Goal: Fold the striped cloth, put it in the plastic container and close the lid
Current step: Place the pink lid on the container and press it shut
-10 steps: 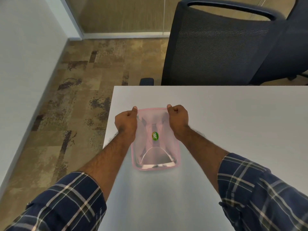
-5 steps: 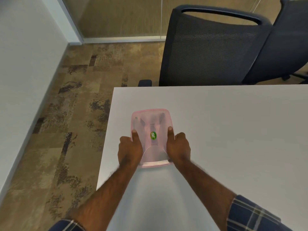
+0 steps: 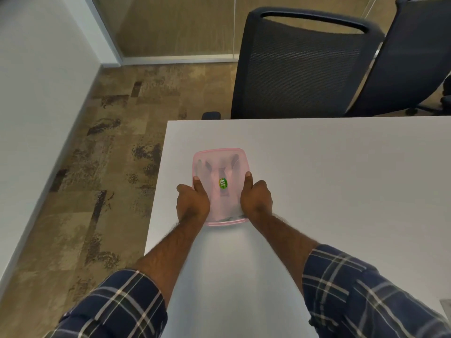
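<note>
A pink translucent plastic container (image 3: 220, 157) sits on the white table (image 3: 329, 179) near its left edge, with its lid on and a green sticker (image 3: 222, 183) in the middle of the lid. The striped cloth (image 3: 225, 167) shows dimly through the lid as pale fabric with dark stripes. My left hand (image 3: 192, 203) grips the container's near left side, thumb lying on the lid. My right hand (image 3: 256, 200) grips the near right side the same way.
Two dark mesh office chairs (image 3: 302, 67) stand behind the table's far edge. The table's left edge (image 3: 156, 191) drops to patterned carpet (image 3: 97, 167). A white wall runs along the left.
Both hands slid from the container's far corners back to its near corners. In the last half second they stayed there, pressing on the lid.
</note>
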{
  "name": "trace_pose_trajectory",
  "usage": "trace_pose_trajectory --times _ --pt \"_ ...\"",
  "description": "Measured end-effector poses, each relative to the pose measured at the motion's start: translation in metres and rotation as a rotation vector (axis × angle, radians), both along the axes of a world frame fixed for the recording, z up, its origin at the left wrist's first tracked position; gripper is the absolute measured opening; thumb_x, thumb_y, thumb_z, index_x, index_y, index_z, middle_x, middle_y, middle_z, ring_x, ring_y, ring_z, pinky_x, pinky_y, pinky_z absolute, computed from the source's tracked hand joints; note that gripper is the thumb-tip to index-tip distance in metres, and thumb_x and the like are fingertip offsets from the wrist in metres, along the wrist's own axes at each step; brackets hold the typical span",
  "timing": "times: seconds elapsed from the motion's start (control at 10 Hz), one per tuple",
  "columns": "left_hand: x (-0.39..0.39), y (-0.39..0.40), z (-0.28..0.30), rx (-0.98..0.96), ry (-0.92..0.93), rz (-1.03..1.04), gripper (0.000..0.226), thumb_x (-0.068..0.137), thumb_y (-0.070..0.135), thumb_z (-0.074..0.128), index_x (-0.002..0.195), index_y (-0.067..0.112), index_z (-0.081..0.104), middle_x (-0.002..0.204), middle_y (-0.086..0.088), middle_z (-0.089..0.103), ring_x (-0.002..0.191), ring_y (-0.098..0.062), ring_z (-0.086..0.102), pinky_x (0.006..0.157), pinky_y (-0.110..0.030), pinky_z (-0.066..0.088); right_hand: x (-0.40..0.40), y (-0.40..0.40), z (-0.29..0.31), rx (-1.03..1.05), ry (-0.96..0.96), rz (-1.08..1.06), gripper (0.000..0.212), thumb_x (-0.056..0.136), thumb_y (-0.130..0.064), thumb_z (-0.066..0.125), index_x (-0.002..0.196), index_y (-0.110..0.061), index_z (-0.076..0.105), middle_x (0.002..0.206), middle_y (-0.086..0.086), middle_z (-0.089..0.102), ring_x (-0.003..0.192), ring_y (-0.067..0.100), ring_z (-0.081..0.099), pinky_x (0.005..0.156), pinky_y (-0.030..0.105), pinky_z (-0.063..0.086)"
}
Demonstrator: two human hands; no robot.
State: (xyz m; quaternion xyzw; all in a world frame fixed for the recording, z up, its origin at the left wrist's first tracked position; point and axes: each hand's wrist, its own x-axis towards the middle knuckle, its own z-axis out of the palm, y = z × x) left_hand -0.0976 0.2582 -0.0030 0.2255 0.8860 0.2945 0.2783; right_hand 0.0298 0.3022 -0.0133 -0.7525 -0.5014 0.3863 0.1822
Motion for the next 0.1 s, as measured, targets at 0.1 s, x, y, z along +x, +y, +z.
trace_pose_trajectory --times 0.1 --pt "-0.0049 -0.0054 0.0020 -0.007 0.012 -0.053 0.056 0.097 0.052 0.030 0.120 0.003 0.043 0.126 -0.020 0.059 0.110 -0.041 0.059 0.087 -0.046 0.049 0.0061 -0.0007 0.0044 -0.021 0.035 0.017 0.067 0.093 -0.062 0.028 0.116 -0.003 0.050 0.120 0.017 0.062 0.105 0.036 0.060 0.078 0.035 0.042"
